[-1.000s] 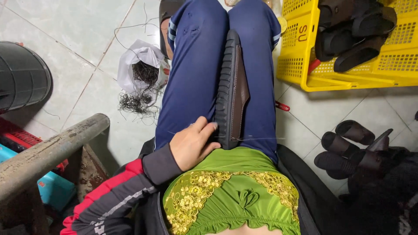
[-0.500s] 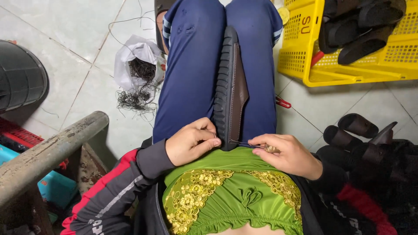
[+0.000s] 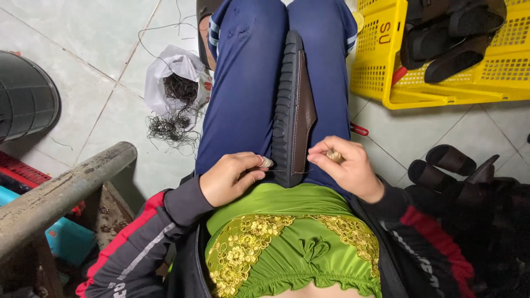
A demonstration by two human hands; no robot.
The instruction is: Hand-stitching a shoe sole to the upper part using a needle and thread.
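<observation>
A black sandal sole with a brown insole [image 3: 292, 105] stands on edge between my knees, on blue trousers. My left hand [image 3: 229, 177] rests against its near left side, fingers curled, with tape on one fingertip. My right hand [image 3: 345, 168] is at its near right side, fingers pinched on a small wooden-handled tool. A thin thread [image 3: 276, 171] runs between the two hands across the sole's near end.
A yellow plastic crate [image 3: 386, 72] with dark sandals stands at the upper right. More black sandals [image 3: 450, 165] lie on the tiles at right. A white bag with dark thread scraps [image 3: 174, 83] lies at left. A grey metal pipe [image 3: 61, 193] and black basket [image 3: 25, 94] are at left.
My right hand came into view from the right and took its place at the sole's near end. The left hand shifted slightly, and the thread now runs between both hands.
</observation>
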